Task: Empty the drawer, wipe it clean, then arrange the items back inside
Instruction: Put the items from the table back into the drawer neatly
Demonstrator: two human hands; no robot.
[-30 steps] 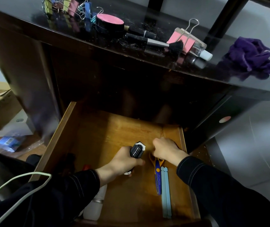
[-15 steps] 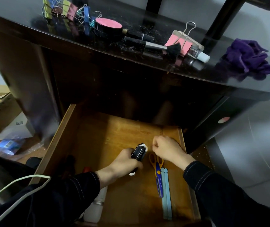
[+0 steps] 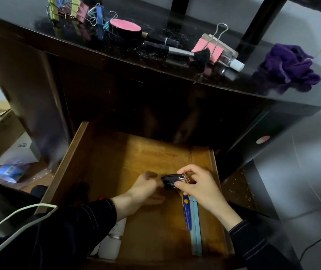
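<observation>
Both hands met over the open drawer [image 3: 71, 164], with a small black case [image 3: 172, 179] between them, lifted just clear of the wooden floor. The right hand [image 3: 200, 185] pinched the case's right end, thumb below and fingers curled over the top by a metallic clasp. The left hand [image 3: 146, 189] was blurred at the case's other end; whether it gripped or only touched could not be told.

Under the right wrist lay scissors [image 3: 186, 210] and, just beside them, pale blue strips [image 3: 195, 230], both running along the drawer's right side; a white bottle [image 3: 113, 242] lay in the near left corner, partly under the left sleeve. On the dark desk top [image 3: 19, 26] above sat binder clips [image 3: 74, 10], brushes and a bunched purple cloth [image 3: 290, 65].

The step looked like a hand-over of the case, though whether it was going out of or into the drawer could not be judged. To do it well, one hand should have a firm hold across the case's body rather than its clasp before the other lets go; the case should be kept level so it does not spring open; and it should be carried clear of the scissors' handles.
</observation>
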